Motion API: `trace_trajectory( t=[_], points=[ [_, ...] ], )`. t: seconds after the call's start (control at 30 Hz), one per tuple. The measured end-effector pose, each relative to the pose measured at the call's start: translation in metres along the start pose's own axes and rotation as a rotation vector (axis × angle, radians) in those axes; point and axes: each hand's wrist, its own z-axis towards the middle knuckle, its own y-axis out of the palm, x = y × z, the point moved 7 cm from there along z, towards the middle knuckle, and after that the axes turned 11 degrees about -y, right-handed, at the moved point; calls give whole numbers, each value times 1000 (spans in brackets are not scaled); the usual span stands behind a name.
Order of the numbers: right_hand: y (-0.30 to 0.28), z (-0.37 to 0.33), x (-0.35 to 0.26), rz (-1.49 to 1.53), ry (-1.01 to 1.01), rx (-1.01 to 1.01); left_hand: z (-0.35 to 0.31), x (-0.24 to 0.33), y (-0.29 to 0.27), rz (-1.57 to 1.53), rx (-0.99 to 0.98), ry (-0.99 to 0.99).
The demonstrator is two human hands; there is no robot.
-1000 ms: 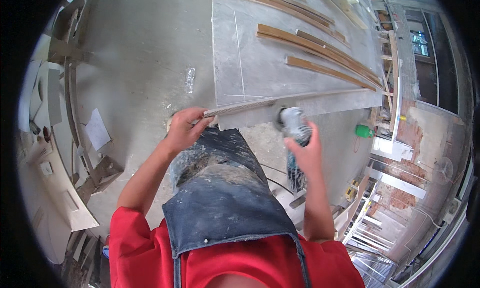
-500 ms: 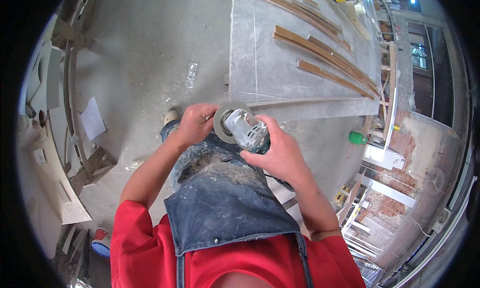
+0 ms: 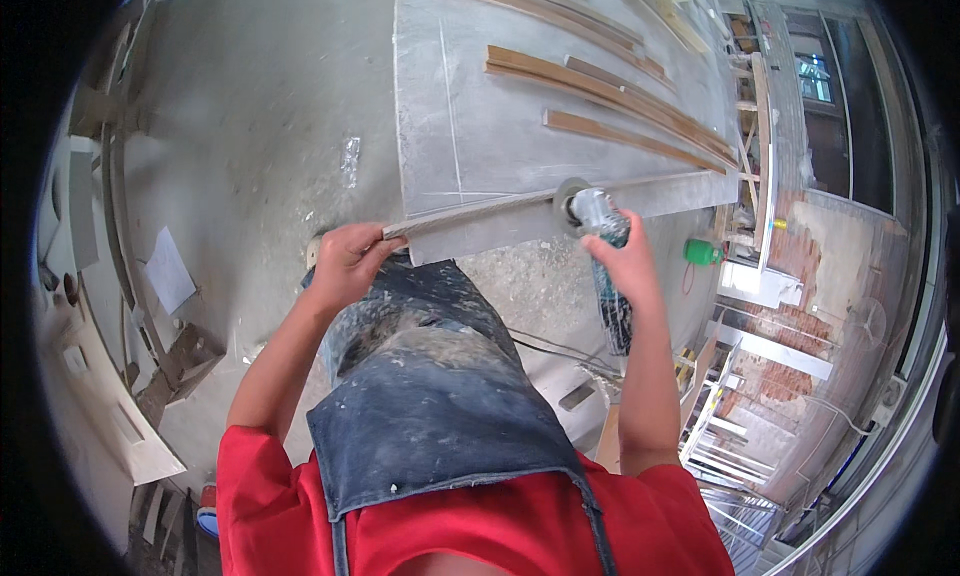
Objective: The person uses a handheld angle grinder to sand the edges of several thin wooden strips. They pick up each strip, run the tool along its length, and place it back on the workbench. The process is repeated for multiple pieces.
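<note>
In my right hand (image 3: pixel 628 261) is an angle grinder (image 3: pixel 602 219), its teal-and-black body pointing back toward me. The grinder's round grey disc (image 3: pixel 573 204) is at the front edge of the grey worktable (image 3: pixel 480 146); whether it touches is unclear. My left hand (image 3: pixel 350 264) has its fingers pinched at the left end of a thin grey strip (image 3: pixel 470 213), which runs along that edge toward the disc. My dusty dark apron (image 3: pixel 440 426) hangs just below.
Several long brown strips (image 3: pixel 610 101) lie across the worktable. A black cord (image 3: pixel 560 351) trails behind the grinder. To the right are a green container (image 3: pixel 703 252) and a white rack (image 3: pixel 730 426). A white sheet (image 3: pixel 171 271) lies on the floor at left.
My right hand has carried the grinder right and away from my left hand, to the table edge. The view has shifted, and the grey strip between the hands now shows.
</note>
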Motion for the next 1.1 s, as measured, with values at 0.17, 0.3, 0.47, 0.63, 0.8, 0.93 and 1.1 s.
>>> trace_trajectory(
  t=[0.17,0.3,0.47,0.63,0.8,0.93,1.1],
  points=[
    [-36,14,49,72,123,143,-7,-3,-6,-9,-27,-137],
    [-30,-15,64,368,206,227,-24,-23,-48,-282,-2,-365],
    [-1,-48,23,464,84,190,-53,-44,-137,-273,-69,-609],
    [28,-60,-17,316,-91,115,-14,71,-144,705,44,-230],
    [41,-54,-76,265,-163,-46,43,40,-61,843,-358,-87],
    [56,-54,-94,201,-233,-79,46,33,-44,573,-512,-658],
    [75,-60,-111,194,-336,-119,36,65,-60,1017,-303,-120]
  ],
)
